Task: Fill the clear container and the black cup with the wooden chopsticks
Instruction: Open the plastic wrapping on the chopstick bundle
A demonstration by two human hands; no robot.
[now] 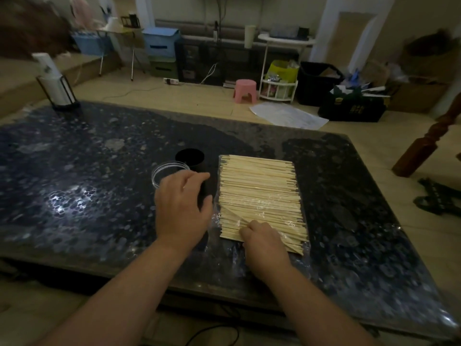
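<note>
A flat bundle of wooden chopsticks (259, 196) lies on clear plastic wrap on the dark table, right of centre. The black cup (189, 158) stands upright just left of the bundle's far end. The clear container (159, 174) stands beside it, nearer and to the left, with only its rim showing. My left hand (182, 208) covers the clear container's near side, its fingers and thumb spread toward the black cup's lower wall. Whether it grips either one is hidden. My right hand (262, 237) lies on the bundle's near edge with fingers curled onto the nearest chopsticks.
The dark speckled table (87, 171) reaches left and right of the work spot. A black holder with a white roll (58, 88) stands at its far left corner. Beyond the far edge are a pink stool (245, 89), boxes and bags on the floor.
</note>
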